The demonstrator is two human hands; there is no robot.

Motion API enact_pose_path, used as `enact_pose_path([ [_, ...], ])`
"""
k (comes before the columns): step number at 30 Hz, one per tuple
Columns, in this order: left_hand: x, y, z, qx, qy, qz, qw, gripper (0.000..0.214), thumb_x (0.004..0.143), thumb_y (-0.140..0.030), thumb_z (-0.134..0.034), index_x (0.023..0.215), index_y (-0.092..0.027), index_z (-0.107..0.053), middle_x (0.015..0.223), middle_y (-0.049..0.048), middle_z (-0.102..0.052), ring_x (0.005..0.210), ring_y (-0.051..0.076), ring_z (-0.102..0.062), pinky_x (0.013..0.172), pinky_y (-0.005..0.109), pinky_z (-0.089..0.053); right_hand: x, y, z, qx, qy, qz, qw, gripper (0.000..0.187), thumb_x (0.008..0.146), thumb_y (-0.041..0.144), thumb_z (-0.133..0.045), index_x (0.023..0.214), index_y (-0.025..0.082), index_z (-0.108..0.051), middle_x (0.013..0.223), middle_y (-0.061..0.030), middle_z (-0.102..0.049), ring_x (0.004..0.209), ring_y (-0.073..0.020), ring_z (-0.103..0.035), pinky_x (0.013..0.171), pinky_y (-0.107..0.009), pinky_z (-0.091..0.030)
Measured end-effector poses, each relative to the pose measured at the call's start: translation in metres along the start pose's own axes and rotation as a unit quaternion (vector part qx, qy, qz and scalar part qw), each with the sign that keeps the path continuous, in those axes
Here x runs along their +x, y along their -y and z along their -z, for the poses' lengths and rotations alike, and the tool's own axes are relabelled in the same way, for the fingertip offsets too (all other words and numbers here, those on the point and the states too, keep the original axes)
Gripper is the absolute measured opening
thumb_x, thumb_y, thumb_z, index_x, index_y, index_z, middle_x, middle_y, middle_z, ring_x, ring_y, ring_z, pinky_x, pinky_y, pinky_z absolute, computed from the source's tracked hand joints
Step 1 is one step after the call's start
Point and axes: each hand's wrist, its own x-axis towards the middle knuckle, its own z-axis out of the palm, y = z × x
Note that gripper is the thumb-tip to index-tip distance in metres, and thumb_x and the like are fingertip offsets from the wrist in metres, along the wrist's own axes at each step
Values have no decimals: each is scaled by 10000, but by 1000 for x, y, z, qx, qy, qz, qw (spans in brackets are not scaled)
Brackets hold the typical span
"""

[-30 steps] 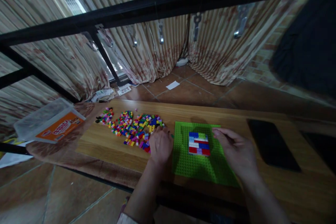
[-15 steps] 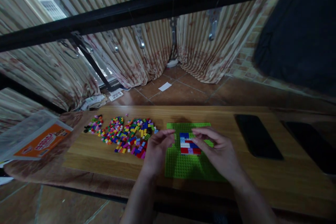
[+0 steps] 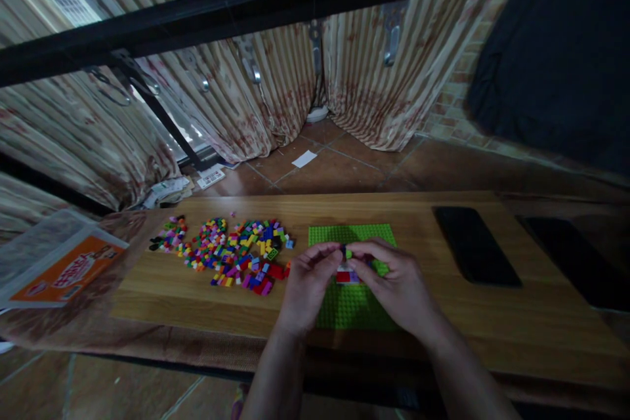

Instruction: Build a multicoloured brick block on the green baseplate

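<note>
My left hand [image 3: 311,279] and my right hand [image 3: 394,272] meet fingertip to fingertip above the green studded baseplate [image 3: 339,312]. Both are closed in a pinch around a small dark toy brick [image 3: 344,249]; a bit of bright green shows beside it, and I cannot tell whether that is part of it. Just below the fingers sits a low build of red, white and blue bricks [image 3: 347,277] on the baseplate, mostly covered by my hands.
Loose coloured bricks [image 3: 236,249] spread over the left of the wooden table [image 3: 162,295]. A clear plastic box with an orange label [image 3: 63,269] stands at far left. A black phone-like slab [image 3: 475,246] lies on the right, with another dark slab [image 3: 581,259] beyond it.
My hands, apart on either side of the build before, have come together over it. A small dark brick now shows between the fingertips. The view has shifted slightly.
</note>
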Motion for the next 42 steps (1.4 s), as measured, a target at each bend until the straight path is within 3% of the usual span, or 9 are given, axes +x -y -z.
enact_pose_path([
  [5, 3, 4, 8, 107, -75, -46, 990, 228, 768, -309, -683, 931, -153, -717, 877, 46, -724, 796, 149, -643, 737, 261, -490, 3, -29, 20, 1, -101, -119, 988, 238, 803, 367, -636, 970, 225, -728, 943, -57, -736, 854, -214, -682, 781, -364, -533],
  [9, 7, 13, 10, 162, -110, -53, 979, 242, 780, -268, -664, 984, -141, -696, 957, 81, -730, 867, 185, -671, 801, 306, -514, 5, -42, 23, -10, -101, -187, 977, 227, 750, 338, -660, 914, 205, -744, 907, -69, -760, 844, -242, -703, 814, -410, -536],
  [16, 3, 28, 0, 125, -49, -33, 990, 284, 815, -235, -643, 1089, -163, -652, 1080, 92, -724, 925, 197, -695, 852, 336, -551, 8, -36, 8, -17, -50, -183, 982, 221, 772, 298, -616, 923, 203, -746, 933, -64, -762, 854, -223, -706, 822, -388, -533],
  [35, 1, 42, -3, 175, -70, -55, 980, 402, 828, -193, -617, 1230, -167, -611, 1177, 113, -685, 1037, 213, -666, 927, 368, -530, 11, -43, 12, -57, -23, -177, 982, 238, 770, 323, -624, 928, 211, -763, 887, -55, -767, 761, -211, -700, 731, -353, -537],
  [42, 0, 42, -4, 165, -59, -57, 983, 430, 831, -188, -604, 1260, -156, -590, 1188, 118, -681, 1030, 213, -670, 919, 360, -536, 11, -44, 12, -54, -16, -185, 981, 256, 770, 332, -607, 936, 208, -758, 920, -61, -769, 840, -232, -711, 798, -378, -539],
])
